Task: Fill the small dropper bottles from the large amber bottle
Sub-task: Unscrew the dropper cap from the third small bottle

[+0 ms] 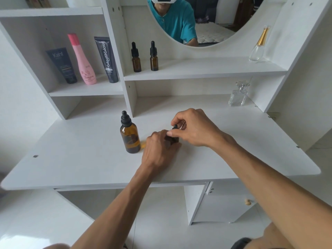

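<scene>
My left hand (159, 150) wraps a small dropper bottle (173, 136) standing on the white desk (233, 150); my right hand (192, 126) pinches its black cap. Large amber bottle (130, 136) upright just left, capped. Two small droppers (145, 57) on the shelf.

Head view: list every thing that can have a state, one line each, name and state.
large amber bottle: upright on the desk, dropper cap on, partly filled.
small dropper bottle: on the desk, mostly hidden by both hands.
left hand: grips the small bottle's body.
right hand: pinches its black dropper cap.
two shelf dropper bottles: upright, capped.
three tubes: standing, closed.
</scene>
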`<action>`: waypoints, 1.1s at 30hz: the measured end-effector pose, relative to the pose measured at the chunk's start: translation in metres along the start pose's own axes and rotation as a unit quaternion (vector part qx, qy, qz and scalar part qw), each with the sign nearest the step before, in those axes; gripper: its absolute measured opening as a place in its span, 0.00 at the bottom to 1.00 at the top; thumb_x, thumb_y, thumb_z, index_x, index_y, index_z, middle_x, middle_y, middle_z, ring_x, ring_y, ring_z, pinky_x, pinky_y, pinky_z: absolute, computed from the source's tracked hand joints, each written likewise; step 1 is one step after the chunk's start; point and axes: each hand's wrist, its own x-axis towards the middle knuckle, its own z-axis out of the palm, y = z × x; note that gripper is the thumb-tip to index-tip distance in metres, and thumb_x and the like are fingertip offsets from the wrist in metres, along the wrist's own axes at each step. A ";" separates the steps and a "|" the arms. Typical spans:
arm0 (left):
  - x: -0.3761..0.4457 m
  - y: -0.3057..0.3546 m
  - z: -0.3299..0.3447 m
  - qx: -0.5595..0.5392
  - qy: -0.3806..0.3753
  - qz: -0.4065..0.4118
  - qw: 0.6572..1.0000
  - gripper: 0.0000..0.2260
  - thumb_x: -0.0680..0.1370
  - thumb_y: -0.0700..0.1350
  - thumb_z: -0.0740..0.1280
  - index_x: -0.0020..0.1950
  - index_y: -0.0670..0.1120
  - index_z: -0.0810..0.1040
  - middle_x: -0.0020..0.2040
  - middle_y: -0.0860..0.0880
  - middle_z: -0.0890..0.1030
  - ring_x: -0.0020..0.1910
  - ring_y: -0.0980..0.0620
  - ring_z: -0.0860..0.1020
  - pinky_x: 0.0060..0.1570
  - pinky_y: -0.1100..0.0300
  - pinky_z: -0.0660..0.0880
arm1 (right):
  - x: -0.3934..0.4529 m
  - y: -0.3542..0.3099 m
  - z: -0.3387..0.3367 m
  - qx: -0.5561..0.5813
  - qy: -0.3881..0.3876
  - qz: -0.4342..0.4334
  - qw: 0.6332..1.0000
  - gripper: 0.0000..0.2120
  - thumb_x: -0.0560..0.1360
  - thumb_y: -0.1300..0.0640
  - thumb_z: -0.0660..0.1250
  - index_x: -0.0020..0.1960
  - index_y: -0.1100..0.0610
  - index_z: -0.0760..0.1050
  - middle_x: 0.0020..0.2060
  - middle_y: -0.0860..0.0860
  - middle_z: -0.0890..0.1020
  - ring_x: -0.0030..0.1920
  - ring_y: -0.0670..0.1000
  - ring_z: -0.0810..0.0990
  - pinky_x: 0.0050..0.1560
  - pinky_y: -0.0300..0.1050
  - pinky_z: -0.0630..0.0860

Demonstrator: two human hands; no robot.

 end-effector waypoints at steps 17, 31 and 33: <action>0.000 -0.001 0.001 -0.016 0.009 0.003 1.000 0.05 0.73 0.51 0.71 0.42 0.51 0.77 0.37 0.54 0.79 0.35 0.57 0.75 0.27 0.68 0.63 | 0.004 -0.011 -0.007 -0.069 -0.052 -0.005 0.996 0.12 0.73 0.52 0.74 0.56 0.51 0.80 0.49 0.48 0.82 0.52 0.48 0.77 0.54 0.46 0.78; -0.001 -0.001 0.000 -0.025 0.008 -0.004 1.000 0.11 0.72 0.51 0.73 0.52 0.50 0.83 0.47 0.54 0.83 0.46 0.54 0.79 0.43 0.61 0.74 | 0.009 -0.021 -0.026 -0.066 -0.053 -0.020 0.996 0.11 0.75 0.62 0.68 0.55 0.52 0.82 0.47 0.49 0.84 0.46 0.49 0.82 0.51 0.42 0.79; -0.002 0.001 -0.001 -0.023 0.012 -0.006 1.000 0.11 0.72 0.51 0.73 0.52 0.49 0.83 0.47 0.54 0.83 0.46 0.54 0.78 0.39 0.64 0.69 | 0.010 -0.021 -0.035 -0.047 -0.014 -0.026 0.998 0.09 0.75 0.60 0.68 0.53 0.51 0.83 0.44 0.48 0.84 0.42 0.46 0.82 0.46 0.34 0.76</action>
